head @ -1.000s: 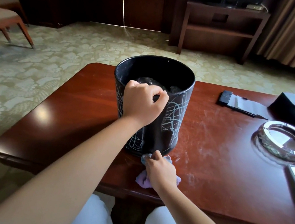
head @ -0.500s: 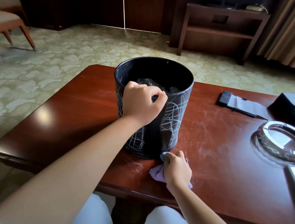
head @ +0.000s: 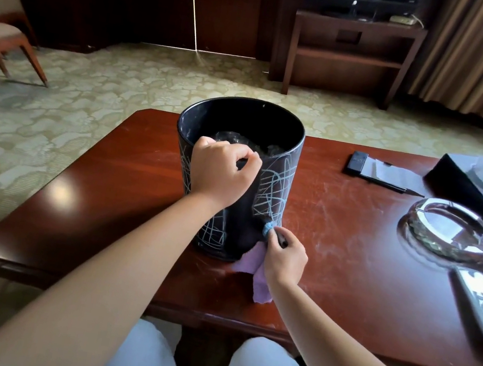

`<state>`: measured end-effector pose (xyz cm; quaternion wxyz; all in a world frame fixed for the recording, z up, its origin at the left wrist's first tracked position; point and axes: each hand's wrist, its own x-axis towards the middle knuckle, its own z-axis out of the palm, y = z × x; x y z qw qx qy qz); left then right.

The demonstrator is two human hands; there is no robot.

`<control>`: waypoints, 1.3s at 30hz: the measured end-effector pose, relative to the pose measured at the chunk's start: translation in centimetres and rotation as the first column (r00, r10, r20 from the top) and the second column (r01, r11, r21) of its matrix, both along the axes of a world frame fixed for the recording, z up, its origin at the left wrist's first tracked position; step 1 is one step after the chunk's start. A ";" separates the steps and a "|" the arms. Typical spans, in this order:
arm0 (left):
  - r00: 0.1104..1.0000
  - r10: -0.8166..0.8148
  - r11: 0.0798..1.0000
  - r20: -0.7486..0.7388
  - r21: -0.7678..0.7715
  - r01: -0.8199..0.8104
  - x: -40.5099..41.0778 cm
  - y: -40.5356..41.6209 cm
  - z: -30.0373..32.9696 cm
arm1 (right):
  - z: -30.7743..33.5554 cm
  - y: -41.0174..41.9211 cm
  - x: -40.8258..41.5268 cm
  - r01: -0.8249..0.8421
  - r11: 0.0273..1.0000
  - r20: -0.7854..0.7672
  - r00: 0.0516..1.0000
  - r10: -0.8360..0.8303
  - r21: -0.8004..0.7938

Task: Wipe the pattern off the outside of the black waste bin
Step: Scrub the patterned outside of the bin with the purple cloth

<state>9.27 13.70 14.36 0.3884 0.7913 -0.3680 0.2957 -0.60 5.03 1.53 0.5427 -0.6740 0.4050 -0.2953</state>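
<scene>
Two hands work at a red-brown tabletop (head: 338, 232): nearest, the right hand (head: 284, 260) pinches a purple cloth (head: 254, 266) against the black waste bin's (head: 285, 145) lower wall; beyond, the left hand (head: 221, 172) clamps the rim. Firm, overlapping strokes through the pale scribbles (head: 274, 188) should clear them best.

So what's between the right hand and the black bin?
In the head view, a purple cloth: the right hand presses its bunched tip against the black bin.
</scene>
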 end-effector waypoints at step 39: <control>1.000 0.016 0.999 0.002 0.050 -0.016 0.7 0.0 -0.4 | 5.5 1.2 0.1 -0.078 0.874 0.011 0.996 0.094 -0.479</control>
